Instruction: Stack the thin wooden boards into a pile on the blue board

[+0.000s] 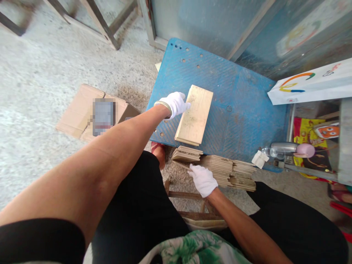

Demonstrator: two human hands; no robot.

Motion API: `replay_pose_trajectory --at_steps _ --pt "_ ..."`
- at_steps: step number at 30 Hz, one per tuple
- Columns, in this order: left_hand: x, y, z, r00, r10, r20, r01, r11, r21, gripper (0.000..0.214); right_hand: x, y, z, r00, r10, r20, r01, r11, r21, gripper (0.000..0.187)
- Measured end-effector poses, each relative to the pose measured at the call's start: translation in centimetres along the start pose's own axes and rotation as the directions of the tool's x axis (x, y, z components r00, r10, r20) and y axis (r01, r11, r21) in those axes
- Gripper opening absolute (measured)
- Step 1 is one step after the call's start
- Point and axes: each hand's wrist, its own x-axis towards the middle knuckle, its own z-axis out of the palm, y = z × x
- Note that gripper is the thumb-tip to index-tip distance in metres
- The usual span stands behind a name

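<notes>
A small stack of pale wooden boards (pixel 195 113) lies on a blue plastic platform (pixel 242 106), its top face marked with dark specks. At its left edge is my left hand (pixel 176 104) in a white glove, fingers apart and holding nothing, their tips beside or touching the boards. Lower down, my right hand (pixel 202 179), also gloved in white, pinches the end of a thin wooden board (pixel 181 165). That board leans out from a row of boards standing on edge (pixel 217 167) along the platform's near side. A few boards (pixel 188 154) tilt at the row's left end.
A cardboard box (pixel 78 110) with a blurred-out object on it sits on the floor at left. To the right are a white paper bag (pixel 310 82), a bottle (pixel 283 149) with a pink cap and a crumpled white paper (pixel 260 159). Glass panels (pixel 203 25) stand behind the platform.
</notes>
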Motion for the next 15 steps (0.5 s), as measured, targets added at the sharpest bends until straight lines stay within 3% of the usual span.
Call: replay_pose_trajectory --at_steps 3,7,11,15 --pt "-0.7 0.8 -0.5 0.997 0.067 -0.027 -0.069 0.993 -0.097 0.046 0.2 0.8 -2.7 0.999 -0.049 -0.008 0.05 0.998 0.049 0.028" --pt "-1.8 1.8 -0.5 0.973 0.193 0.129 -0.146 0.942 -0.303 0.039 -0.2 3.5 -8.9 0.982 -0.186 0.03 0.173 0.952 0.253 0.02" --pt "-3.4 2.8 -0.7 0.922 0.266 0.281 -0.095 0.86 -0.502 0.045 -0.4 7.2 -16.3 0.985 -0.154 0.072 0.092 0.839 0.537 0.033" --pt "-4.9 3.4 -1.0 0.861 0.317 0.397 -0.014 0.796 -0.605 0.057 0.5 10.2 -22.4 0.996 -0.025 -0.088 0.081 0.683 0.726 0.033"
